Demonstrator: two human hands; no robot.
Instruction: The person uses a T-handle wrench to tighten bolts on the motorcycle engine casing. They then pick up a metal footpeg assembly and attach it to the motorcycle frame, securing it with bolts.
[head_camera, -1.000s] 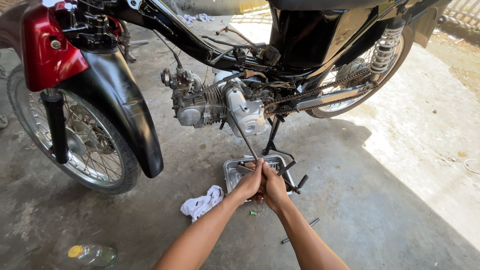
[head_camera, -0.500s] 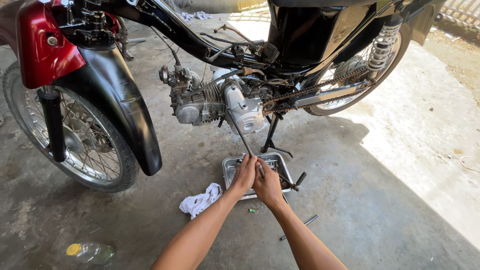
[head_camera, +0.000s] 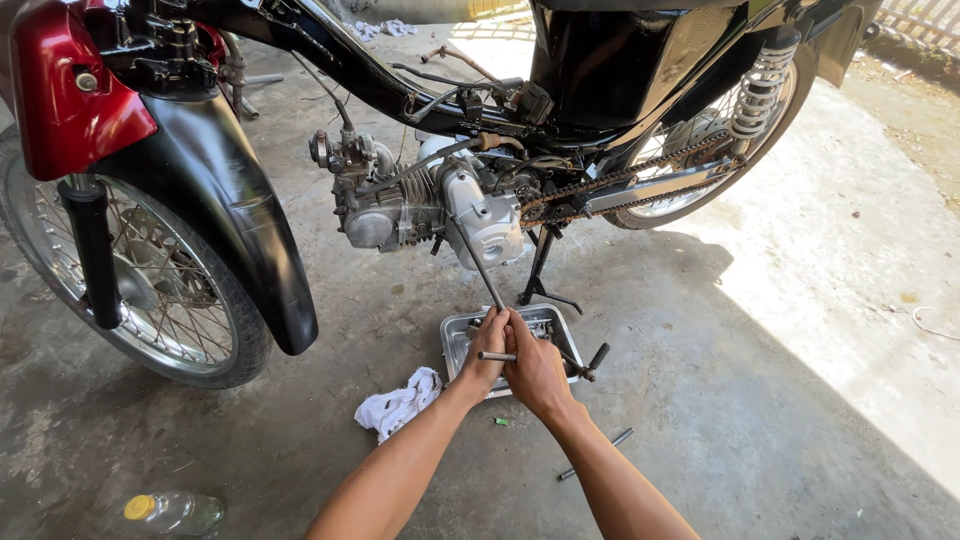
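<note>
Both hands are clenched together on the cross handle of a long T-handle wrench (head_camera: 487, 290): the left hand (head_camera: 483, 355) grips the left end of the bar, the right hand (head_camera: 535, 368) presses against it from the other side, knuckles touching. The shaft runs up and away from the hands to the silver side cover of the engine (head_camera: 470, 215).

Directly beneath the hands sits a shallow metal tray (head_camera: 455, 340) with small parts in it. If the socket slips off the fastener under load, I judge the hands would drop straight into that tray or onto the concrete, scattering the parts.

Just left of the left wrist lies a white rag (head_camera: 400, 405); to the right of the right forearm a loose dark tool (head_camera: 595, 467) lies on the floor, something to kneel or roll on. Near the left elbow a plastic bottle (head_camera: 170, 512) lies on its side.

Beyond the hands, the kickstand (head_camera: 540, 268) props the motorcycle. The shaft is angled rather than square to the cover, so a hard twist could round the fastener, and a sideways heave could rock the bike on that narrow stand. Further off, the bare drive chain (head_camera: 620, 185) hangs exposed to the right of the engine, a catch point should a hand fly forward.
</note>
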